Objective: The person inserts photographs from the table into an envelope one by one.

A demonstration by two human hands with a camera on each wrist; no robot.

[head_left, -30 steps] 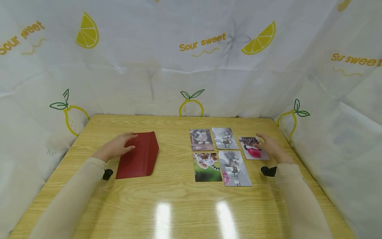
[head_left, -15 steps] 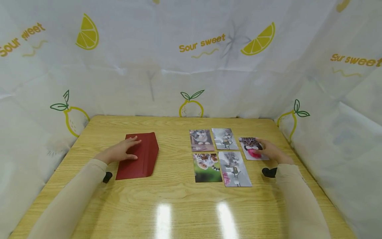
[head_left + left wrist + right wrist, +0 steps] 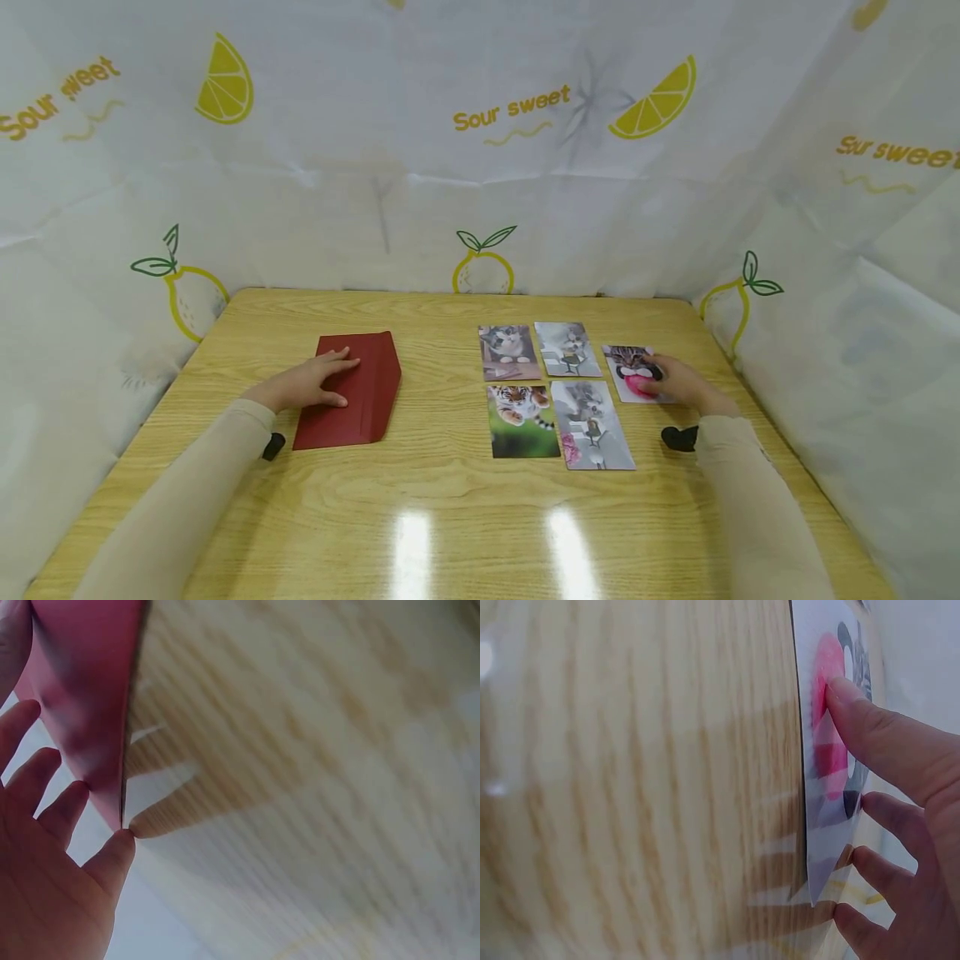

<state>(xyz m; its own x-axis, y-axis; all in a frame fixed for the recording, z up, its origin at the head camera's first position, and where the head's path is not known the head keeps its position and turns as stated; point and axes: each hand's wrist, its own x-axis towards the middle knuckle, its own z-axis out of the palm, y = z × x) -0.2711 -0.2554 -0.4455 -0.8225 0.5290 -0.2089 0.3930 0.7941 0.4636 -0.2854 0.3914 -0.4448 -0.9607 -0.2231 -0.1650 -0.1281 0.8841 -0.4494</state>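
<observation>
A red envelope (image 3: 381, 383) lies on the left of the wooden table, its pointed flap toward the right. My left hand (image 3: 303, 385) rests on its left part, fingers spread; in the left wrist view the fingertips stand along its edge. At the right, a card with a tabby cat and a pink shape (image 3: 618, 373) lies on the table under my right hand (image 3: 686, 385). In the right wrist view the thumb (image 3: 885, 735) touches the card's pink part, while the other fingers reach its far edge. It is not plain that they pinch it.
Several other picture cards lie between the hands: a kitten card (image 3: 510, 354), a grey-and-white card (image 3: 567, 350), a tiger card (image 3: 522, 437) and a larger grey card (image 3: 597, 433). A white lemon-print cloth (image 3: 360, 217) surrounds the table (image 3: 450, 492) at back and sides.
My left hand has slid a little farther right onto the envelope, fingers spreading. My right hand has shifted slightly over the tabby card, its thumb coming down onto the pink part. The cards stay put.
</observation>
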